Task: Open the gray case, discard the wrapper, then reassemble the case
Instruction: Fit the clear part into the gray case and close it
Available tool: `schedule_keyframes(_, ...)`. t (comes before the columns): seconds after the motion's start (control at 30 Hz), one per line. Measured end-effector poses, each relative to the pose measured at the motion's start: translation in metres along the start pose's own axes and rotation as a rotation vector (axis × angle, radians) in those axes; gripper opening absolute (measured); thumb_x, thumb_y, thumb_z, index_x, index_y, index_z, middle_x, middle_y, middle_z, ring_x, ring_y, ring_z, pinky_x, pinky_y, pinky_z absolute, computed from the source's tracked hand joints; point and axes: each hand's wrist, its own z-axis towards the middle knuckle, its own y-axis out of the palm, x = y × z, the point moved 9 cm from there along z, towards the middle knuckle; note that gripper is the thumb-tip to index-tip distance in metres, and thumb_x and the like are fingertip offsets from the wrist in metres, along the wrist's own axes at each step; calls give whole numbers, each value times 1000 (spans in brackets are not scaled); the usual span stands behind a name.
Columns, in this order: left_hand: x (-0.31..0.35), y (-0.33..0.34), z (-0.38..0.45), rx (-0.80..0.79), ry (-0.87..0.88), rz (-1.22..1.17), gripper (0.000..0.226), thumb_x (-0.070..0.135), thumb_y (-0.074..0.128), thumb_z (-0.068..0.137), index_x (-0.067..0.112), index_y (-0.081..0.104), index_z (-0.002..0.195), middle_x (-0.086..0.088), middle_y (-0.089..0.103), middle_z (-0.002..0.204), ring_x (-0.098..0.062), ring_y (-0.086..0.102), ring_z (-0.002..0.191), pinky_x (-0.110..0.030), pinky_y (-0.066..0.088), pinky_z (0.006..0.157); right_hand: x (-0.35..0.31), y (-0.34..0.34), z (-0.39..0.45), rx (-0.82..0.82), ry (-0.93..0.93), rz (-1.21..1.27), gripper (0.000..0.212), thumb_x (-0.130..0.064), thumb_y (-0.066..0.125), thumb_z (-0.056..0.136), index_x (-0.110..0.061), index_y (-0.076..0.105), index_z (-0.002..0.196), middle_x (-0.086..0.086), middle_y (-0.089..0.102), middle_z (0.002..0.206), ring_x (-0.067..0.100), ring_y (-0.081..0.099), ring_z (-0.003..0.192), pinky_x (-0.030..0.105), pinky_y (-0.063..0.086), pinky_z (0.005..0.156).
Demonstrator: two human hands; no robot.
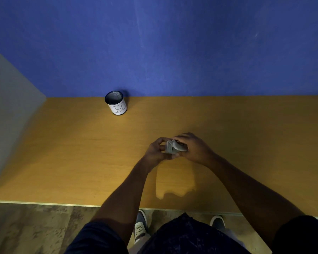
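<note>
The gray case (173, 147) is held above the middle of the wooden table (62, 153), clear of the surface, between both hands. It appears to be in two parts set at an angle: a squarish portion on the left side and a rounded portion tilted against it on the right. Whether the parts are joined or separate cannot be told. No wrapper can be made out.

The left hand (157, 150) grips the squarish portion from the left, fingers curled over the top and thumb under it. The right hand (193, 148) closes over the rounded portion from the right, fingers wrapped across its upper edge. Both hands are clamped on the case and touch one another beneath it.

Both forearms are bare, extending from dark short sleeves.

A mesh cup (116, 103) stands upright well apart from the hands, at the far left of the table, near the blue wall (173, 43). It carries a white label with a handwritten "B"; the rest of the marking cannot be read. Its contents cannot be seen.

Below the near table edge, two shoes (140, 227) stand on a wood-patterned floor (35, 228).
</note>
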Motion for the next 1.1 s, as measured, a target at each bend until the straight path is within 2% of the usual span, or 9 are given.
schedule_keyframes(0.13, 0, 2, 1, -34, -18, -40, 63, -12, 83, 71, 8, 58, 125, -19, 70, 115, -19, 70, 94, -22, 57, 63, -5, -3, 3, -1, -41, -34, 69, -22, 84, 73, -14, 57, 137, 4, 60, 131, 21, 52, 120, 33, 45, 97)
schedule_keyframes(0.27, -4, 4, 1, -82, -51, -88, 63, -11, 82, 73, 11, 57, 127, -26, 68, 124, -38, 69, 110, -41, 61, 82, -10, -2, 3, -19, -119, -120, 66, -22, 80, 77, -14, 56, 138, 4, 59, 128, 21, 53, 117, 27, 43, 89)
schedule_keyframes(0.5, -3, 12, -2, -139, -60, -245, 55, -14, 69, 83, 7, 56, 131, -14, 72, 107, -23, 75, 87, -33, 63, 74, -14, -9, 4, -38, -175, -102, 64, -27, 79, 79, -19, 57, 138, -1, 59, 121, 15, 53, 111, 32, 50, 88)
schedule_keyframes(0.63, -6, 10, -1, -128, -62, -248, 56, -17, 67, 83, 7, 56, 133, -19, 69, 111, -27, 74, 89, -37, 64, 76, -9, -3, 4, -56, -134, -80, 73, -34, 84, 74, -20, 56, 139, -3, 57, 124, 10, 53, 112, 28, 49, 91)
schedule_keyframes(0.7, -7, 8, 0, -109, -55, -249, 57, -20, 66, 82, 7, 57, 131, -19, 70, 109, -31, 72, 95, -42, 63, 80, -4, -4, 1, -37, -108, 26, 78, -41, 88, 68, -19, 58, 136, -5, 58, 122, 5, 53, 112, 20, 45, 92)
schedule_keyframes(0.77, -5, 5, 1, -98, -34, -271, 57, -22, 65, 81, 8, 59, 129, -16, 73, 104, -30, 72, 96, -44, 62, 82, 10, -13, -5, 36, -15, 209, 71, -44, 85, 71, -18, 61, 133, -6, 59, 121, 3, 55, 112, 16, 45, 92)
schedule_keyframes(0.83, -2, 2, 1, -94, -27, -316, 58, -23, 64, 80, 6, 59, 130, -13, 75, 101, -28, 74, 91, -43, 63, 81, 33, -20, -12, 132, 158, 395, 49, -38, 75, 85, -18, 64, 128, -4, 64, 120, 7, 61, 111, 19, 48, 91)
schedule_keyframes(0.93, 2, -1, 0, -102, -15, -342, 58, -24, 64, 79, 5, 60, 129, -14, 75, 107, -30, 73, 97, -44, 64, 82, 59, -17, -18, 199, 340, 643, 23, -20, 64, 96, -9, 71, 115, 7, 74, 104, 21, 71, 98, 31, 57, 87)
schedule_keyframes(1.1, 2, 3, -1, -127, 3, -331, 59, -21, 67, 80, 8, 60, 130, -12, 74, 114, -32, 70, 107, -44, 63, 86, 69, -2, -23, 133, 481, 936, 21, -4, 62, 94, 7, 68, 112, 11, 72, 89, 13, 72, 73, 21, 59, 61)
